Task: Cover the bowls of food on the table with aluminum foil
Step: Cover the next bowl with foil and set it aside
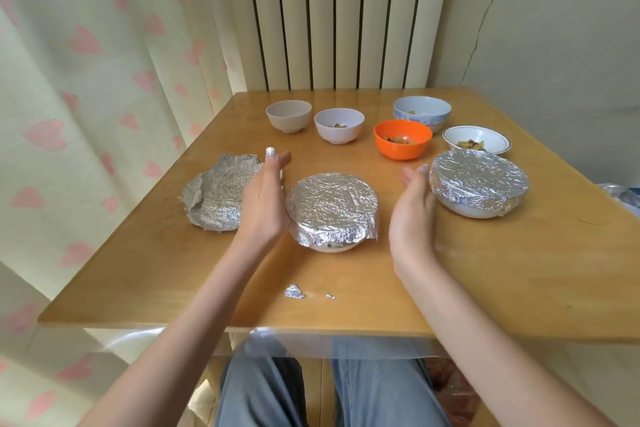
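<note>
Crinkled aluminium foil is seen wrapped over the middle bowl [332, 215] on the wooden table [485, 270], its edges folded down around the rim so that only the white base shows below. The left hand [265, 196] is held upright just beside this bowl's left side, fingers straight and together, nothing gripped; whether the palm touches the foil cannot be told. The right hand [414, 208] is raised to the bowl's right, clearly apart from it, fingers straight and relaxed, nothing held. A second foil-covered bowl [479, 184] is set further right, just behind the right hand. A loose crumpled foil sheet [218, 194] is laid flat at the left, partly hidden by the left hand. Along the far side, uncovered, are ranged a beige bowl [288, 115], a white bowl [338, 125], an orange bowl [402, 139], a blue patterned bowl [421, 111] and a shallow rimmed dish [476, 139]; food is visible in the last four. Two small foil scraps [294, 292] are left near the table's front edge
</note>
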`<state>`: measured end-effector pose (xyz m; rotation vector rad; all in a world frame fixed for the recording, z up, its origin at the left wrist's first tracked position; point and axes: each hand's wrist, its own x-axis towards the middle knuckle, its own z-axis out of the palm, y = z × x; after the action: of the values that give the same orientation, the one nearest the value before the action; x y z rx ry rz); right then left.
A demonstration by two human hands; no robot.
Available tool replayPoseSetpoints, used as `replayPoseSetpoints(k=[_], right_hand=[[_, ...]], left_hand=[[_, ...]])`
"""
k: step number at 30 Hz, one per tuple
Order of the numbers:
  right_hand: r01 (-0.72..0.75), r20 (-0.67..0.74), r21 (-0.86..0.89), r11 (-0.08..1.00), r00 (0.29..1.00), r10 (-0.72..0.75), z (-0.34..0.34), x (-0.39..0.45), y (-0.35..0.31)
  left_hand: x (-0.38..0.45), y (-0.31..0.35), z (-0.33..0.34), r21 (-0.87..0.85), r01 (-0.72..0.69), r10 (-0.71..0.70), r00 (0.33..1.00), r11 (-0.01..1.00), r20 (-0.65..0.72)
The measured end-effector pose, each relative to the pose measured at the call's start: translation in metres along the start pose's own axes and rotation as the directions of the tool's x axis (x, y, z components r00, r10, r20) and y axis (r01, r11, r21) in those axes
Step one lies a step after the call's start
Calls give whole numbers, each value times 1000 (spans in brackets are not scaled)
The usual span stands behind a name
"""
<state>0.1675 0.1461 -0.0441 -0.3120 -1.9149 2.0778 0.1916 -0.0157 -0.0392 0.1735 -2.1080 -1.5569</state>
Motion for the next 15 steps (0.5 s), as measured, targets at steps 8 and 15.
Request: replayPoseSetpoints(k=[8,15], right_hand=[[-36,16,52,998,999,35,37,-39,6],[-79,161,-36,996,983,84,28,-20,7]], left_hand=[[20,1,17,18,121,-121,945,992,304],[2,5,22,105,124,-132,989,987,67]])
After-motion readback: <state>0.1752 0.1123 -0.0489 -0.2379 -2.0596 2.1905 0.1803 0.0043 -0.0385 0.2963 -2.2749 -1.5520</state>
